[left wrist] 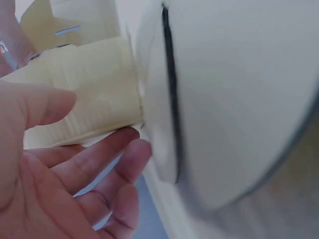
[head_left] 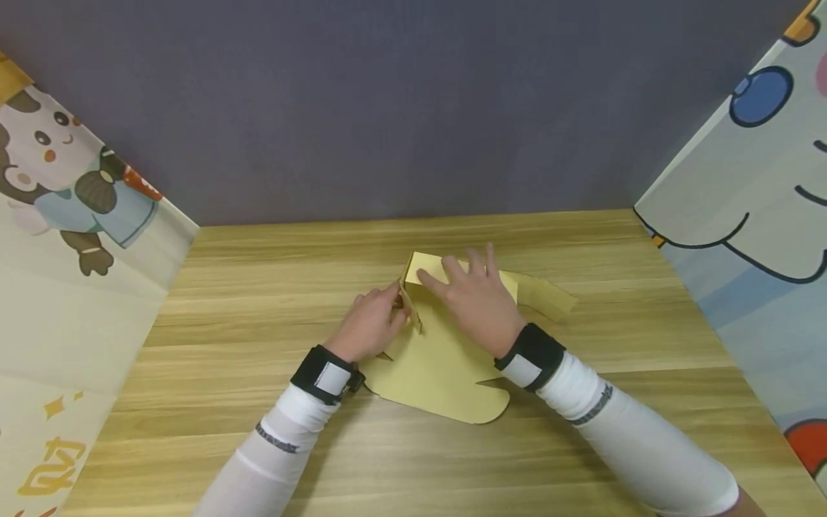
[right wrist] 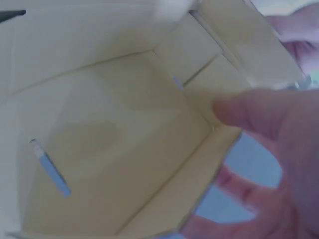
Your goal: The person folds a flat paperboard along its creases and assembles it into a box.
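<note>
A partly folded cardboard box (head_left: 439, 359) lies on the table, its flat, rounded tab toward the person and its raised walls at the far side. At its left, my left hand (head_left: 371, 323) pinches a side flap (left wrist: 94, 89), thumb on one face and fingers against the other. My right hand (head_left: 481, 305) reaches over the far wall (head_left: 423, 267). In the right wrist view, the thumb of this hand lies inside near a corner, with the other fingers outside the wall's edge. Inside, a slot (right wrist: 52, 174) is cut through a cardboard panel.
The wooden table (head_left: 258, 287) extends around the cardboard. Another cardboard flap (head_left: 545, 294) sticks out to the right. A dark grey panel (head_left: 413, 108) stands behind the table, with cartoon-printed panels on the left (head_left: 77, 301) and right (head_left: 723, 194).
</note>
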`<control>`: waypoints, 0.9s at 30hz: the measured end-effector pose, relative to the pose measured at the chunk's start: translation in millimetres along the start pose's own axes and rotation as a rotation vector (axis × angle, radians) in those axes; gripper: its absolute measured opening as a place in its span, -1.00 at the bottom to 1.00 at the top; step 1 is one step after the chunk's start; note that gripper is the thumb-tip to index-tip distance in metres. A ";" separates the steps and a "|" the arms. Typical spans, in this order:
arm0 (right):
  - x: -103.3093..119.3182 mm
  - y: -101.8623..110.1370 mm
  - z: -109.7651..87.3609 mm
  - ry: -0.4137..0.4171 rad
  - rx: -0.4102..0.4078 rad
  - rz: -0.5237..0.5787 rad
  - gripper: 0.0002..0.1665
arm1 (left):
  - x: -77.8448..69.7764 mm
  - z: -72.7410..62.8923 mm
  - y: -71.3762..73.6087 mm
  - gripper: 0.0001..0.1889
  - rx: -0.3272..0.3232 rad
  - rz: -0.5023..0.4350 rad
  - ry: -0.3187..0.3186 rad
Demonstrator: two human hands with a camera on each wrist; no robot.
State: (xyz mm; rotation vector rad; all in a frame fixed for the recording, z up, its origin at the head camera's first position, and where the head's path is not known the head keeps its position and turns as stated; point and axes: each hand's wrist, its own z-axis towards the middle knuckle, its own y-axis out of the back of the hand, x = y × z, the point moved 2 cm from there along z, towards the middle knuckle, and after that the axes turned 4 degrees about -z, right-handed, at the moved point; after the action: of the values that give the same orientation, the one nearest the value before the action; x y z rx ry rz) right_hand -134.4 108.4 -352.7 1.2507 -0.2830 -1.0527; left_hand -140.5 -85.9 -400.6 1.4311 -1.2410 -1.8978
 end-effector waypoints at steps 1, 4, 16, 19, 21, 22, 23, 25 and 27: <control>-2.7 0.1 -1.2 -0.001 0.013 0.022 -0.31 | -1.3 0.1 1.8 -0.57 0.002 -0.002 -0.004; -9.8 2.4 -2.9 0.011 0.038 0.074 -0.25 | -7.0 1.7 9.5 -0.58 -0.004 0.001 -0.030; -18.7 10.4 -1.2 -0.043 0.155 0.305 -0.37 | -23.8 13.5 20.0 -0.49 -0.040 0.025 0.089; -17.0 11.6 -3.0 -0.038 0.139 0.306 -0.42 | -20.4 17.7 12.3 -0.55 -0.079 0.005 0.114; -15.3 11.9 -4.1 -0.039 0.126 0.300 -0.45 | -17.9 19.9 7.3 -0.59 -0.116 -0.010 0.118; -14.2 12.2 -4.6 -0.040 0.119 0.295 -0.47 | -16.9 20.9 5.0 -0.58 -0.137 -0.013 0.118; -13.0 12.6 -5.0 -0.042 0.111 0.288 -0.48 | -15.9 21.5 2.8 -0.56 -0.154 -0.019 0.119; -10.3 13.6 -5.8 -0.041 0.090 0.271 -0.50 | -14.6 22.8 -1.3 -0.52 -0.194 -0.023 0.119; -7.0 14.3 -6.4 -0.033 0.069 0.249 -0.52 | -13.7 23.7 -4.9 -0.52 -0.228 -0.025 0.129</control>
State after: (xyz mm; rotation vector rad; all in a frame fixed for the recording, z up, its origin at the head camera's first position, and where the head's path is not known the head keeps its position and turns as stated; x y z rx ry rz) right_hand -126.6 117.1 -340.0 1.2245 -0.4912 -0.8553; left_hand -156.8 -63.7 -396.5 1.4279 -0.9188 -1.8630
